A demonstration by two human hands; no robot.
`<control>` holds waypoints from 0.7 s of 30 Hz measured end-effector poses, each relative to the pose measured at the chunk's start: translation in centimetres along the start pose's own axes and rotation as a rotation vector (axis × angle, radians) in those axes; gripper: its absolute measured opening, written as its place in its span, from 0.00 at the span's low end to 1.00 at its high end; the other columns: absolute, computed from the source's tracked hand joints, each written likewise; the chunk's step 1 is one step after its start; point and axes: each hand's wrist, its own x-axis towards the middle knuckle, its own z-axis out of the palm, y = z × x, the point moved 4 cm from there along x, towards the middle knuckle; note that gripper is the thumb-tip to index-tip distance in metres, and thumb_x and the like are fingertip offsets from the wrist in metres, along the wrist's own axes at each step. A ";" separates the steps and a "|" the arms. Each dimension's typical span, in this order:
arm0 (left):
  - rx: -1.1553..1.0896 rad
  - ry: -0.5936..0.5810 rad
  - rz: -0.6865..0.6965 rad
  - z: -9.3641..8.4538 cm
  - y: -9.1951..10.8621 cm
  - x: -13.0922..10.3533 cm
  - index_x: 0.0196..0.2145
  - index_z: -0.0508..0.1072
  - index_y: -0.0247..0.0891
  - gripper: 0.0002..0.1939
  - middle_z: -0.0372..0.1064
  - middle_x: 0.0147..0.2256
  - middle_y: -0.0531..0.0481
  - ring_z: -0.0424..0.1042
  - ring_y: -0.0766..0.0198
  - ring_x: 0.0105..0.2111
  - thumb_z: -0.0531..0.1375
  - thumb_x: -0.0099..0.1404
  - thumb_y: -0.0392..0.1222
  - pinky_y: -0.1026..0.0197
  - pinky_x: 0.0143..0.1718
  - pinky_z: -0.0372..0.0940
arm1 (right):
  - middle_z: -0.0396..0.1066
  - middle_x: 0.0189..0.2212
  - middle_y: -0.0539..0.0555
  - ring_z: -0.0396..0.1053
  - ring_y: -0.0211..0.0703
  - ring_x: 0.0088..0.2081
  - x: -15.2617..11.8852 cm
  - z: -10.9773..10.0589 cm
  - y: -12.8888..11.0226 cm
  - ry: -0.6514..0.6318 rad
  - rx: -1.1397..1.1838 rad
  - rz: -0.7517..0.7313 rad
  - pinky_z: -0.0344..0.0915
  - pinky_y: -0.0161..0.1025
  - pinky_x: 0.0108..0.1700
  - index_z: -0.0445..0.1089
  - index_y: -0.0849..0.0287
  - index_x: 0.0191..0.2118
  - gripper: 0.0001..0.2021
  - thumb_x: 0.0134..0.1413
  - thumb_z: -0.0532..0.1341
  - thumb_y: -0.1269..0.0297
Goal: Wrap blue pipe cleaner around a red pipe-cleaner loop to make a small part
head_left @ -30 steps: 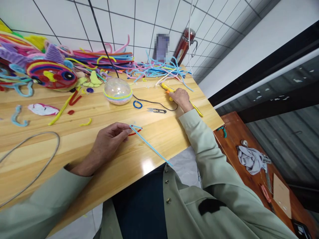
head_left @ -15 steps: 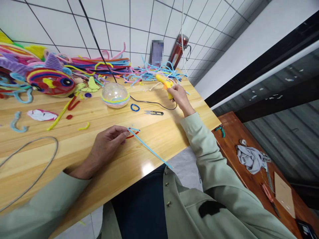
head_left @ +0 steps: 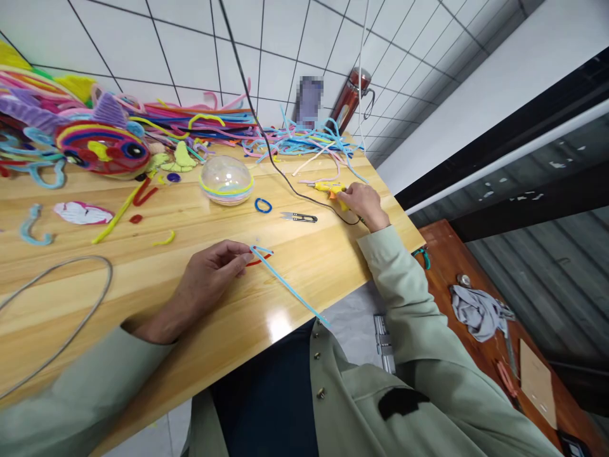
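My left hand [head_left: 221, 270] is closed in a pinch on the bent end of a light blue pipe cleaner [head_left: 290, 289], whose long straight part slants down toward the table's front edge. A piece of red pipe cleaner [head_left: 258, 261] shows beside the fingertips; part of it is hidden by the hand. Over at the right, my right hand [head_left: 365, 202] has its fingers around the handle of a yellow glue gun [head_left: 330, 188], which is low at the tabletop with its nozzle pointing left. Thread snips [head_left: 299, 217] and a blue pipe cleaner ring [head_left: 263, 205] lie between the hands.
A clear plastic ball [head_left: 226, 181] with coloured bands stands behind the snips. At the back left sits a colourful pipe cleaner fish [head_left: 102, 149]. Loose pipe cleaners [head_left: 304, 141] pile along the wall, near a red flask [head_left: 349, 98]. A black cord [head_left: 259, 120] crosses the table.
My right hand has lowered the glue gun toward the tabletop, and the gun has turned to point left. The black cord has shifted right. My left hand keeps its pinch on the pipe cleaner.
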 end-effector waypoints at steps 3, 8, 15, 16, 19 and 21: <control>0.051 -0.002 -0.006 -0.1 -0.4 0.0 0.39 0.87 0.43 0.19 0.87 0.35 0.46 0.79 0.56 0.31 0.71 0.65 0.61 0.57 0.35 0.73 | 0.87 0.52 0.69 0.83 0.66 0.55 1.1 -0.6 -0.4 0.077 -0.012 -0.099 0.74 0.51 0.54 0.86 0.59 0.48 0.14 0.70 0.64 0.58; 0.139 -0.017 -0.016 -0.6 -0.7 -0.1 0.42 0.90 0.47 0.17 0.90 0.42 0.45 0.85 0.49 0.40 0.71 0.67 0.61 0.54 0.41 0.77 | 0.86 0.59 0.65 0.80 0.62 0.60 6.4 -0.4 -2.8 0.094 0.037 -0.380 0.72 0.51 0.64 0.87 0.59 0.56 0.20 0.67 0.61 0.74; 0.127 -0.066 -0.029 -0.6 0.5 0.0 0.40 0.90 0.48 0.14 0.91 0.42 0.47 0.88 0.46 0.41 0.70 0.68 0.58 0.50 0.45 0.82 | 0.87 0.53 0.65 0.80 0.58 0.55 12.4 1.3 -4.2 -0.093 -0.075 -0.435 0.71 0.49 0.61 0.87 0.62 0.47 0.11 0.63 0.68 0.74; 0.128 -0.066 -0.030 -0.6 0.6 0.0 0.40 0.90 0.48 0.14 0.91 0.41 0.47 0.87 0.47 0.39 0.70 0.67 0.58 0.51 0.43 0.82 | 0.87 0.53 0.66 0.80 0.58 0.55 13.2 0.8 -4.1 -0.036 -0.050 -0.418 0.71 0.49 0.61 0.87 0.62 0.48 0.12 0.65 0.66 0.74; 0.155 -0.055 -0.041 -0.8 0.6 -0.1 0.41 0.90 0.48 0.16 0.91 0.40 0.47 0.86 0.49 0.35 0.70 0.67 0.60 0.53 0.39 0.80 | 0.86 0.53 0.65 0.80 0.57 0.55 15.2 -1.2 -3.2 0.145 0.042 -0.356 0.72 0.52 0.62 0.85 0.64 0.53 0.15 0.72 0.60 0.72; 0.161 -0.053 -0.054 -0.9 0.5 -0.1 0.41 0.91 0.48 0.16 0.91 0.41 0.47 0.87 0.49 0.36 0.70 0.67 0.60 0.53 0.39 0.80 | 0.87 0.51 0.63 0.81 0.56 0.54 15.3 -2.3 -2.4 0.191 0.095 -0.342 0.72 0.51 0.61 0.85 0.65 0.51 0.13 0.72 0.62 0.71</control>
